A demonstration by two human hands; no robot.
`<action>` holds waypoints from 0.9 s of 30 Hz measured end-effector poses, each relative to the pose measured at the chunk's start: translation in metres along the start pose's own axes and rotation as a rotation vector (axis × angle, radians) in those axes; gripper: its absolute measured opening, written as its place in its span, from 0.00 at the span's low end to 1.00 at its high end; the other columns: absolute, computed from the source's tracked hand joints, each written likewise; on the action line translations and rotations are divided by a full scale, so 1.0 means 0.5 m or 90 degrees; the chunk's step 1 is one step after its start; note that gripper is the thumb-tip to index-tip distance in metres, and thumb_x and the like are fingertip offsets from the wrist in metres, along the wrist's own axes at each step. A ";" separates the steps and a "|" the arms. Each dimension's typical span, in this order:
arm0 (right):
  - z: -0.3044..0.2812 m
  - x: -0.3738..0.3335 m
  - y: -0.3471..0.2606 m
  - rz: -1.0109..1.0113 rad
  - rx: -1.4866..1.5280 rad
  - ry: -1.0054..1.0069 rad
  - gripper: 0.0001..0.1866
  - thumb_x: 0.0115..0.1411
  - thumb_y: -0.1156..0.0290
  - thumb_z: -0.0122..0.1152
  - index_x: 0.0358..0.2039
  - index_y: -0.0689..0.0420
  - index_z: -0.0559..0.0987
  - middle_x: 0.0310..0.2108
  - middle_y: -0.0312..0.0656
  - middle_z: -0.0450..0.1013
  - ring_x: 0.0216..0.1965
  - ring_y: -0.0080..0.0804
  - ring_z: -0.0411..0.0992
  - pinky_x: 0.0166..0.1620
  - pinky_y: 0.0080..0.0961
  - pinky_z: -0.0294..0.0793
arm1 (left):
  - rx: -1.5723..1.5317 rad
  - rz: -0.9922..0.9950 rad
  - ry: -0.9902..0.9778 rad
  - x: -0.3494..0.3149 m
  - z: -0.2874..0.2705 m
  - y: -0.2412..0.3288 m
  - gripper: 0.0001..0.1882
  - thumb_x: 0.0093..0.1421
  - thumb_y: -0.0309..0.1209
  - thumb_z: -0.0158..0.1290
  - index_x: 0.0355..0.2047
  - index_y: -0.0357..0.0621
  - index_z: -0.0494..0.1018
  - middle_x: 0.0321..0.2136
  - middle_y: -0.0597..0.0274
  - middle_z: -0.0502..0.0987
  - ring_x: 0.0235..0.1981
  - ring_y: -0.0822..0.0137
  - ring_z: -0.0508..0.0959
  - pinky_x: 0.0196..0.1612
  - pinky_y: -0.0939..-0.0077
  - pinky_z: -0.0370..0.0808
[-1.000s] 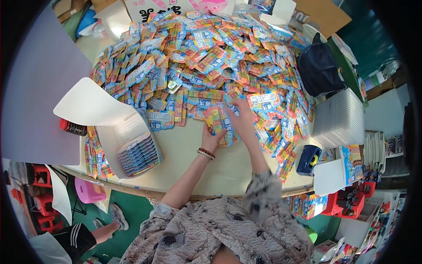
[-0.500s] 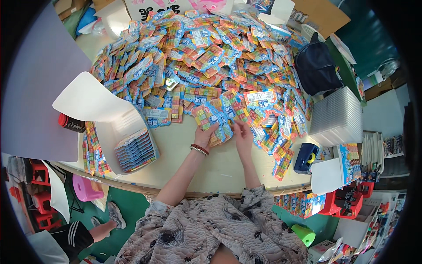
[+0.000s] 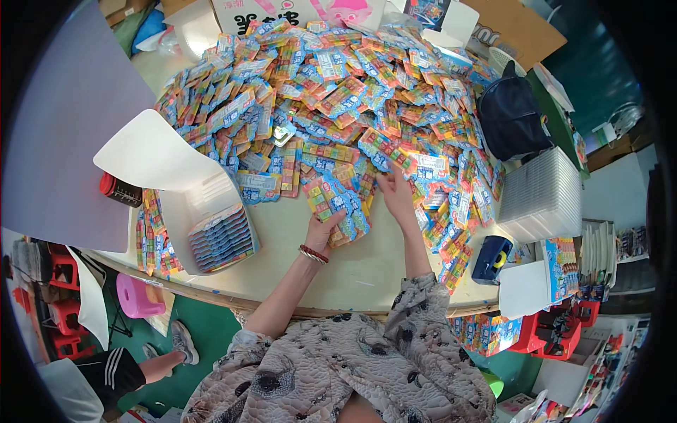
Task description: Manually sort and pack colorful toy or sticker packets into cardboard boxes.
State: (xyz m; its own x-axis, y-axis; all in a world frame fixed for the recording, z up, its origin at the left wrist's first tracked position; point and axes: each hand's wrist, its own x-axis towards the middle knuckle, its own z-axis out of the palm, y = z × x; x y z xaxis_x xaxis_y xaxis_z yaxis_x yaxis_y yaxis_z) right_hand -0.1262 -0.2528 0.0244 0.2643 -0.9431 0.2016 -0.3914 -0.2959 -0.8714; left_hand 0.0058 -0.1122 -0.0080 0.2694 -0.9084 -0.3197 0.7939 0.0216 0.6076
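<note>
My left hand (image 3: 324, 231) is closed around a small fanned bunch of colourful blister packs (image 3: 337, 204), blue-edged with red, yellow and green squares, over the near side of the table. Up and to its right, my right hand (image 3: 397, 190) has its fingers bent at the lower edge of another blister pack (image 3: 381, 146), which lies tilted at the front of the heap. Its fingertips are partly hidden. Behind both hands spreads a large heap of such packs (image 3: 310, 84). To the left, an open white box (image 3: 176, 211) holds a neat row of packs (image 3: 222, 243).
A dark blue tape dispenser (image 3: 491, 259), a stack of clear plastic trays (image 3: 541, 190) and a black bag (image 3: 511, 116) stand on the right. At the left are a red-lidded jar (image 3: 118, 189) and a pink stool (image 3: 141, 296). Another person's leg (image 3: 161, 365) shows lower left.
My right hand has moved up and away from the bunch toward the heap, with a pack shifting up there. My left hand, still holding its bunch, has come slightly lower. The view has shifted slightly.
</note>
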 end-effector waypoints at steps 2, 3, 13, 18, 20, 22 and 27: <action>-0.008 0.003 -0.004 -0.017 -0.009 -0.024 0.19 0.54 0.61 0.64 0.43 0.60 0.77 0.22 0.43 0.74 0.24 0.30 0.73 0.30 0.25 0.72 | 0.008 -0.002 -0.012 -0.013 -0.003 0.011 0.23 0.54 0.23 0.58 0.50 0.42 0.66 0.43 0.61 0.76 0.42 0.66 0.78 0.45 0.67 0.78; -0.004 0.002 -0.036 -0.018 -0.007 -0.031 0.19 0.54 0.61 0.64 0.43 0.60 0.77 0.22 0.43 0.74 0.24 0.30 0.73 0.30 0.25 0.72 | 0.018 -0.002 -0.020 -0.021 -0.011 0.019 0.23 0.55 0.24 0.57 0.51 0.41 0.65 0.44 0.60 0.75 0.43 0.65 0.78 0.46 0.65 0.77; 0.048 0.029 -0.005 0.193 0.081 -0.291 0.19 0.50 0.63 0.68 0.36 0.62 0.75 0.25 0.38 0.74 0.25 0.22 0.72 0.25 0.20 0.69 | 0.038 -0.011 0.034 -0.030 -0.039 0.009 0.20 0.55 0.22 0.56 0.49 0.41 0.67 0.42 0.60 0.77 0.41 0.65 0.79 0.45 0.66 0.78; 0.011 0.059 -0.020 0.163 -0.060 -0.261 0.35 0.44 0.55 0.72 0.46 0.61 0.66 0.26 0.39 0.71 0.27 0.29 0.72 0.28 0.26 0.72 | 0.030 -0.041 0.054 -0.028 -0.055 0.027 0.20 0.55 0.21 0.56 0.48 0.41 0.67 0.41 0.60 0.77 0.41 0.65 0.79 0.45 0.66 0.79; 0.019 0.066 0.023 -0.001 -0.198 -0.219 0.35 0.43 0.55 0.73 0.45 0.61 0.67 0.29 0.41 0.70 0.31 0.30 0.72 0.33 0.27 0.72 | 0.035 -0.041 0.055 -0.030 -0.048 0.024 0.20 0.55 0.21 0.56 0.49 0.41 0.66 0.42 0.60 0.77 0.41 0.64 0.79 0.45 0.66 0.79; 0.022 0.077 0.011 -0.173 -0.325 -0.183 0.34 0.42 0.55 0.73 0.43 0.61 0.68 0.31 0.43 0.69 0.35 0.32 0.71 0.37 0.29 0.71 | 0.019 -0.044 0.018 -0.037 -0.047 0.033 0.21 0.55 0.21 0.55 0.50 0.41 0.66 0.42 0.59 0.76 0.42 0.64 0.79 0.45 0.65 0.79; -0.016 0.081 0.003 0.098 -0.066 -0.338 0.32 0.40 0.63 0.76 0.41 0.61 0.68 0.36 0.42 0.69 0.41 0.32 0.69 0.43 0.29 0.70 | 0.004 -0.064 -0.017 -0.041 -0.049 0.040 0.22 0.55 0.20 0.56 0.50 0.40 0.65 0.42 0.59 0.77 0.41 0.63 0.79 0.44 0.64 0.79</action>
State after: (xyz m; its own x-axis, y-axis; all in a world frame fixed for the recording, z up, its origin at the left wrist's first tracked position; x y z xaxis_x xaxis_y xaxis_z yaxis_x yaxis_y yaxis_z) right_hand -0.1233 -0.2928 0.0348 0.5941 -0.7789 -0.2006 -0.5377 -0.1991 -0.8193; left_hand 0.0297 -0.0831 -0.0074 0.1729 -0.9169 -0.3598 0.8127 -0.0736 0.5780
